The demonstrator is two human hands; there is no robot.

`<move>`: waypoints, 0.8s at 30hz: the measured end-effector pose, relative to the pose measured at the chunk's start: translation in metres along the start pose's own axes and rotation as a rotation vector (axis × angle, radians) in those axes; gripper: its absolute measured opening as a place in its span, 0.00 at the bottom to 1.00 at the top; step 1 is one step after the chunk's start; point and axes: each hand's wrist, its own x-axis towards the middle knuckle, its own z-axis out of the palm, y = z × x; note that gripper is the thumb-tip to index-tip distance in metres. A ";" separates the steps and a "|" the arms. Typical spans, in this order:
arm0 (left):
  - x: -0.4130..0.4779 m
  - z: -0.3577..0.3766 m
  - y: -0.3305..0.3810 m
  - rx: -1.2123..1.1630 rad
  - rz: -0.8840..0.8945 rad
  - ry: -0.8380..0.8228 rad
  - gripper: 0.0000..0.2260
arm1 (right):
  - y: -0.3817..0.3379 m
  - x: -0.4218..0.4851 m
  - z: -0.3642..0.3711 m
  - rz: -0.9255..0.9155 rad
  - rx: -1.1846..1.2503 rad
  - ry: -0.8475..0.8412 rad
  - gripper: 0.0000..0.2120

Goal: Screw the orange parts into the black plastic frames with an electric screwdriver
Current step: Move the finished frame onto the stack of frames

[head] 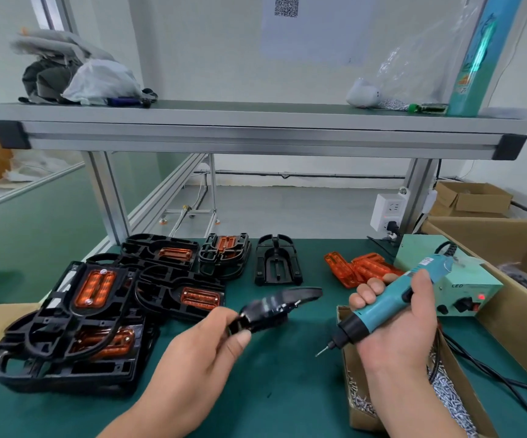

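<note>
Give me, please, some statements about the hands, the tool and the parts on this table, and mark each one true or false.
1. The right hand holds the electric screwdriver with its bit pointing down and to the left. True.
2. The left hand is empty. False: it has a grip on a black frame, lifted off the green table.
3. Loose orange parts lie on the table beyond the right hand. True.
4. The box of screws sits beside the left hand. False: it sits under the right hand.
5. The pile of frames at the left holds no orange parts. False: several frames there have orange parts in them.
</note>
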 end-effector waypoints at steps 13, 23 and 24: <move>0.013 -0.017 -0.013 -0.251 -0.637 -0.441 0.23 | 0.006 0.010 -0.014 0.029 -0.005 0.009 0.18; 0.008 -0.034 -0.008 0.155 -0.469 -0.645 0.29 | 0.013 0.020 -0.028 0.043 -0.024 0.003 0.19; 0.008 -0.035 -0.006 0.120 -0.451 -0.594 0.29 | 0.013 0.021 -0.028 0.042 -0.024 0.004 0.19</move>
